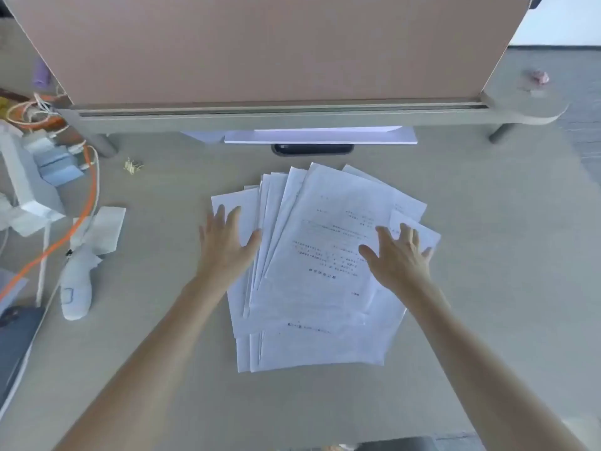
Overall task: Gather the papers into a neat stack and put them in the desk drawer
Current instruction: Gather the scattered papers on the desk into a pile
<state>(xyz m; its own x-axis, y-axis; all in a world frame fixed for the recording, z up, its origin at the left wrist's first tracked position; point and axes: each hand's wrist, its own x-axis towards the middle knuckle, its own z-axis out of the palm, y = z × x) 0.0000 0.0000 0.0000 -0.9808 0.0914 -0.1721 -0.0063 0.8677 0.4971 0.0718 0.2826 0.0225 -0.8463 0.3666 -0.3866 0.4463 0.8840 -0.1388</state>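
Head view: left hand (224,245) and right hand (401,257) both flat, fingers spread, palms down on the papers (318,271), one at each side edge; nothing pinched. Between the hands the white printed sheets lie fanned and skewed, top corners splayed, lower edges stepped, not squared up. They rest on the beige desk (487,255). Beyond the fingertips, a neat white ream (320,137) by the partition (260,47). Well left of the left hand: orange cable (83,219), white handheld device (76,288).

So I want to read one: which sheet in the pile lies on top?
The printed sheet between the left hand and right hand; its whole face shows, the others only peek out beneath.
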